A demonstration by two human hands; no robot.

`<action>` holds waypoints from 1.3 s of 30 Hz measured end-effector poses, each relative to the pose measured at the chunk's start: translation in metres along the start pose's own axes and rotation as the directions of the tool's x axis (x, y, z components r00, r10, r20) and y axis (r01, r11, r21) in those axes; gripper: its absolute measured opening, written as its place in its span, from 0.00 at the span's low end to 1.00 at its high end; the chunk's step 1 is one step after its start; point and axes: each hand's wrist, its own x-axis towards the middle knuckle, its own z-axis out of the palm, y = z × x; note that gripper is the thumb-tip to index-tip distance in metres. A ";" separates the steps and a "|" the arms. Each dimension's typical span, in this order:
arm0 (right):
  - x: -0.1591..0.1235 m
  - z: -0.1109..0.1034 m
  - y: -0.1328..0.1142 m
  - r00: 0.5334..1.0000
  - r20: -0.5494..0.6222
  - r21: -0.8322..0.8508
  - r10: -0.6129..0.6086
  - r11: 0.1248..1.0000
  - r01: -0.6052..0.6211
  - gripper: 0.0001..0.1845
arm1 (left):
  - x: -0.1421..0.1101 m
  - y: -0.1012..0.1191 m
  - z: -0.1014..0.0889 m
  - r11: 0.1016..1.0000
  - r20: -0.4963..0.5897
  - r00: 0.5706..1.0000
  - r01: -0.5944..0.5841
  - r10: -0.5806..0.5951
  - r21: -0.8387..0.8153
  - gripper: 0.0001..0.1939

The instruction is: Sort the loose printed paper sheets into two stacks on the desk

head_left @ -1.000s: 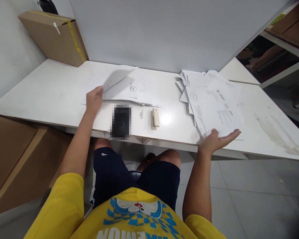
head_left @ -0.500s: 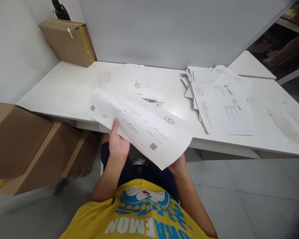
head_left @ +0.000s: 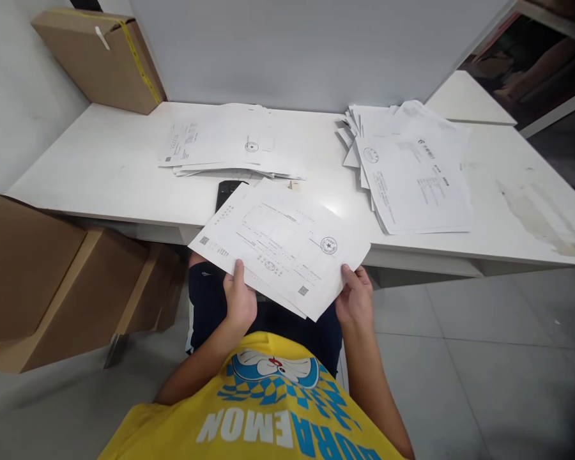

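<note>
Between my hands, above my lap at the desk's front edge, are printed sheets of paper [head_left: 287, 239] with a round stamp and small square codes. At least two sheets overlap, slightly fanned. My left hand [head_left: 241, 299] grips their lower left edge, thumb on top and fingers hidden underneath. My right hand [head_left: 356, 297] pinches the right corner, thumb on top. Just beyond the sheets, a black device [head_left: 227, 191] lies partly covered by them. Behind it rests a low stack of papers [head_left: 220, 137].
A messy pile of papers [head_left: 416, 185] sits on the right of the white desk [head_left: 138, 191]. A taped cardboard box [head_left: 100, 61] leans at the back left. Larger cardboard boxes [head_left: 29, 275] stand on the floor at left. A grey panel [head_left: 292, 51] rises behind the desk.
The held sheets have flattened out from a curled, tilted pose. My right hand, mostly hidden beneath them before, now shows at their right corner. The black device has come into sight.
</note>
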 end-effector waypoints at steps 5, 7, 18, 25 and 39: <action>0.006 -0.007 0.006 1.000 -0.012 -0.021 -0.008 1.000 0.008 0.18 | -0.004 -0.007 -0.005 0.999 -0.023 0.999 0.029 -0.028 0.016 0.14; 0.006 -0.008 0.006 1.000 -0.015 -0.027 -0.003 1.000 0.003 0.18 | -0.004 -0.009 -0.006 0.999 -0.034 0.999 0.032 -0.031 0.022 0.15; 0.030 -0.039 -0.015 0.997 0.039 -0.081 -0.064 0.994 0.067 0.22 | 0.127 0.124 0.029 0.603 0.324 0.654 -0.757 0.684 0.253 0.32; 0.039 -0.086 -0.024 1.000 0.006 -0.208 0.028 0.978 -0.026 0.24 | 0.220 0.209 0.132 0.786 0.421 0.740 -0.611 0.524 0.097 0.26; 0.054 -0.115 -0.066 0.998 0.008 -0.545 0.069 0.836 -0.053 0.29 | 0.199 0.097 0.087 0.707 0.144 0.821 -0.554 0.553 0.440 0.44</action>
